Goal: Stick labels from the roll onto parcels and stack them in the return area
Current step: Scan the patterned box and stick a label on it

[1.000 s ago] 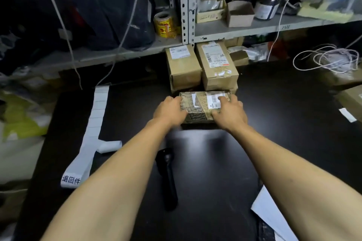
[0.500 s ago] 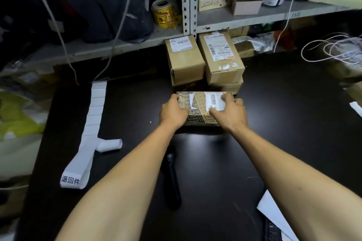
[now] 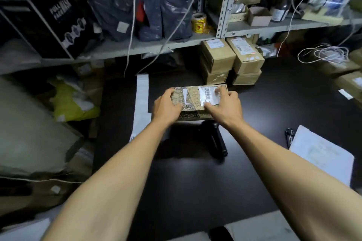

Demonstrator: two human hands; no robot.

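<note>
We find both hands, left (image 3: 166, 106) and right (image 3: 225, 104), grip clamped on the brown patterned cardboard parcel (image 3: 193, 101), above the black worktop (image 3: 195, 182). Stacking step; next, we judge, placement against 4 stacked plain cartons (image 3: 231, 60).

One head camera, looking forward and down.
We see from the person's head over both forearms to the black table (image 3: 254, 162), close below; the shelves (image 3: 156, 45) stand far behind it.

Patterned cardboard parcel (image 3: 193, 103), paper label (image 3: 208, 95); glossy black table (image 3: 195, 182)
</note>
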